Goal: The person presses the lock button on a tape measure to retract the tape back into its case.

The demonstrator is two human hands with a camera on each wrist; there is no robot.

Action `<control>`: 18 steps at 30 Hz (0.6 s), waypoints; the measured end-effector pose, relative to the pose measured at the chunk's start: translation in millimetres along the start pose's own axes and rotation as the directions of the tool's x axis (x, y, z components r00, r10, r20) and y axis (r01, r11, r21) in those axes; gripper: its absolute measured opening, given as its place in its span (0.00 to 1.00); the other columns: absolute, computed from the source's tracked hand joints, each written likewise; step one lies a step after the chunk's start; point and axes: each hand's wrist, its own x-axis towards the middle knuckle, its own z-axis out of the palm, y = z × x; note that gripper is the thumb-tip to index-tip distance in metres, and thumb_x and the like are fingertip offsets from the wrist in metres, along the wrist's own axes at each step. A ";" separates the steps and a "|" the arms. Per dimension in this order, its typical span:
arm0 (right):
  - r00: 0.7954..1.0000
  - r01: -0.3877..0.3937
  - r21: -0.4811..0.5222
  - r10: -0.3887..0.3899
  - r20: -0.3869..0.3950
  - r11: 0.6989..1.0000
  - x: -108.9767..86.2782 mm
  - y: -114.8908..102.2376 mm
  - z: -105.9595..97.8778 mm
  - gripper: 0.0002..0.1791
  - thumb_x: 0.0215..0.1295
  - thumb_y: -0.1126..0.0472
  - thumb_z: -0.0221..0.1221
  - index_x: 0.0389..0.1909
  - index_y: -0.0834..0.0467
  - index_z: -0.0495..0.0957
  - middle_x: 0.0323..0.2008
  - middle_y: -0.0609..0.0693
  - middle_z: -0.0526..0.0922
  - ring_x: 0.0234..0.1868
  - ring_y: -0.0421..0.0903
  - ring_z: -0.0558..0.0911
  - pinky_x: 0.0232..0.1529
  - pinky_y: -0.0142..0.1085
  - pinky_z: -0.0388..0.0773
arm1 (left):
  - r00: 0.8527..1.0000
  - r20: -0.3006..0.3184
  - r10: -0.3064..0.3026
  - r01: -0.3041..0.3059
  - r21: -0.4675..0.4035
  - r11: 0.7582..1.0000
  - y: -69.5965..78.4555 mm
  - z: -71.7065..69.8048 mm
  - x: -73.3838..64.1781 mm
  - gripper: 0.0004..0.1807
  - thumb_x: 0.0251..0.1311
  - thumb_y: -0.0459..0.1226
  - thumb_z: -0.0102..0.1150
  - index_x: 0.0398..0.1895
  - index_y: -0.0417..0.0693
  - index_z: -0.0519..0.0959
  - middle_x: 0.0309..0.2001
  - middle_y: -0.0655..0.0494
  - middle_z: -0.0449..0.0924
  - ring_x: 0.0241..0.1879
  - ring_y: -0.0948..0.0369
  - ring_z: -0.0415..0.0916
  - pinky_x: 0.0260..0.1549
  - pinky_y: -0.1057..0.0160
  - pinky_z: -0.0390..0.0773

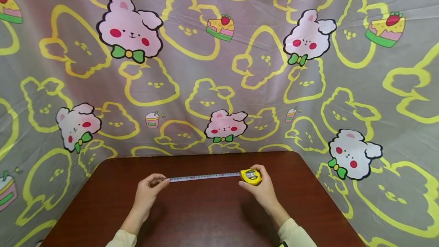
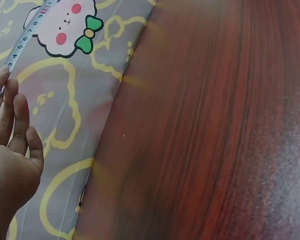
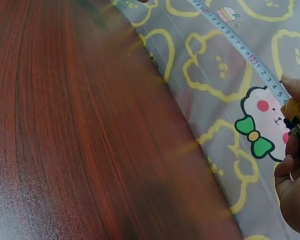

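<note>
A yellow tape measure [image 1: 251, 177] is gripped in my right hand [image 1: 262, 190], thumb on the near side and fingers round the far side. Its white blade [image 1: 205, 177] runs out leftward above the table, nearly level and straight. My left hand [image 1: 148, 192] pinches the blade's free end between thumb and fingers. In the left wrist view, low numbers show on the blade [image 2: 21, 42] close to the fingertips. The right wrist view has the blade [image 3: 240, 46] entering the yellow case [image 3: 296, 112] a little past the 20 mark.
Below both hands lies a dark red-brown wooden table [image 1: 205, 212] with rounded far corners. A grey cloth [image 1: 192, 68] printed with yellow outlines and pink-cheeked bunnies hangs behind the table and along both sides.
</note>
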 end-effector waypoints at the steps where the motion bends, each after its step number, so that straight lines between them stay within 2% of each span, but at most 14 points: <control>1: 1.000 0.000 0.002 0.000 0.002 1.000 0.1 -0.5 0.6 0.35 0.43 0.56 0.74 0.51 0.56 0.66 0.45 0.51 0.72 0.43 0.51 0.73 0.40 0.38 0.76 | 1.000 0.000 0.000 0.000 0.001 1.000 -0.3 0.5 0.1 0.21 0.46 0.47 0.71 0.37 0.42 0.79 0.33 0.48 0.79 0.36 0.57 0.75 0.34 0.63 0.73; 5: 1.000 -0.009 0.010 0.009 0.011 1.000 -1.1 -5.3 1.9 0.34 0.44 0.59 0.74 0.51 0.56 0.66 0.45 0.52 0.72 0.43 0.51 0.73 0.40 0.39 0.76 | 1.000 0.006 0.005 -0.005 0.009 1.000 -0.5 3.4 0.4 0.22 0.46 0.48 0.71 0.38 0.41 0.79 0.33 0.48 0.79 0.36 0.57 0.75 0.33 0.63 0.73; 11: 1.000 -0.005 0.014 0.004 0.020 1.000 -1.1 -4.6 5.7 0.35 0.43 0.58 0.74 0.52 0.57 0.66 0.45 0.53 0.72 0.43 0.51 0.74 0.40 0.38 0.77 | 1.000 0.018 0.015 -0.015 0.005 1.000 -1.1 7.6 1.3 0.23 0.45 0.48 0.71 0.38 0.41 0.79 0.32 0.48 0.80 0.35 0.57 0.75 0.34 0.59 0.74; 15: 1.000 0.002 0.024 -0.002 0.030 1.000 -1.2 -4.7 9.5 0.34 0.43 0.58 0.74 0.50 0.56 0.67 0.45 0.54 0.72 0.42 0.51 0.74 0.40 0.38 0.77 | 1.000 0.014 0.025 -0.025 -0.006 1.000 -0.8 11.1 1.4 0.21 0.45 0.47 0.71 0.36 0.42 0.79 0.32 0.48 0.80 0.34 0.56 0.75 0.33 0.61 0.74; 18: 1.000 0.006 0.028 -0.007 0.026 1.000 -1.7 -5.1 12.3 0.33 0.43 0.59 0.74 0.50 0.55 0.67 0.44 0.54 0.73 0.42 0.51 0.74 0.39 0.38 0.77 | 0.999 0.019 0.030 -0.029 -0.018 0.999 -0.7 14.8 1.0 0.22 0.46 0.46 0.71 0.37 0.39 0.79 0.32 0.47 0.80 0.35 0.56 0.75 0.33 0.63 0.74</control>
